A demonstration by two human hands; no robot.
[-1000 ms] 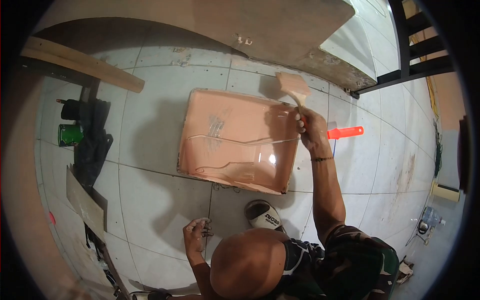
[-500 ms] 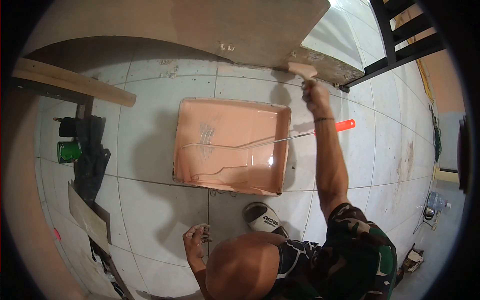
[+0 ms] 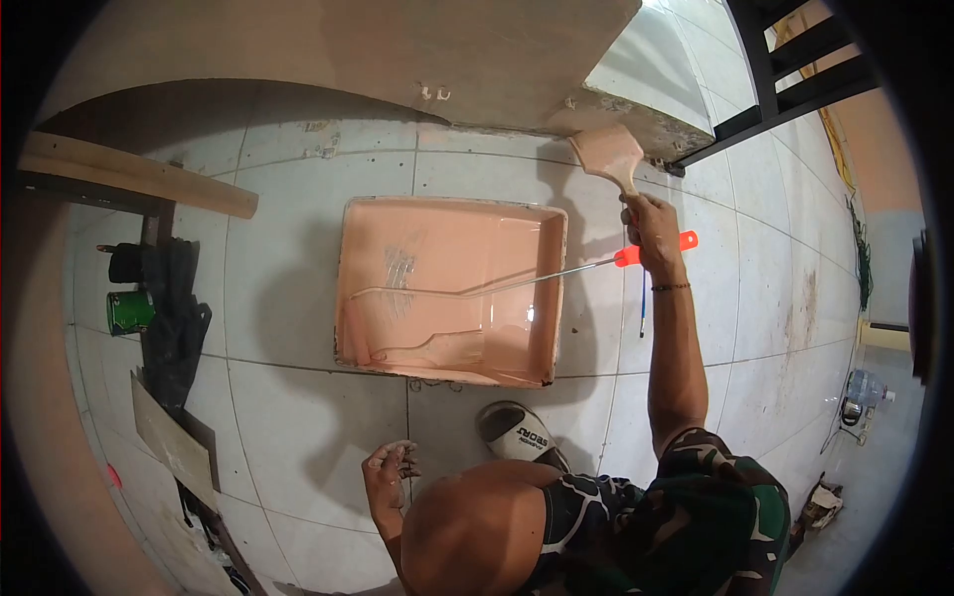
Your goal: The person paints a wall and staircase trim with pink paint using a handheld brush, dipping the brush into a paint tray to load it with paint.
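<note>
My right hand (image 3: 656, 233) grips the handle of a wide paintbrush (image 3: 610, 155) coated in peach paint. The brush head is beside the low edge of a grey wall block (image 3: 641, 114); whether its tip touches is unclear. A paint tray (image 3: 427, 238) with peach paint lies on the floor at the centre. Across it rests a wire roller frame with a red handle (image 3: 688, 241), partly behind my right hand. My left hand (image 3: 391, 469), smudged with paint, hovers by my knee with loosely curled, slightly parted fingers and nothing visible in them.
A wooden board (image 3: 149, 174), dark cloth (image 3: 174, 328) and green can (image 3: 129, 312) lie at the left. Black metal bars (image 3: 770, 109) stand at the upper right. A thin blue brush (image 3: 644, 303) lies below the red handle. My sandalled foot (image 3: 522, 435) is below the tray.
My right hand has moved down and to the right with the brush, whose painted head now shows more fully. The blue brush has come into view. My left hand has barely moved.
</note>
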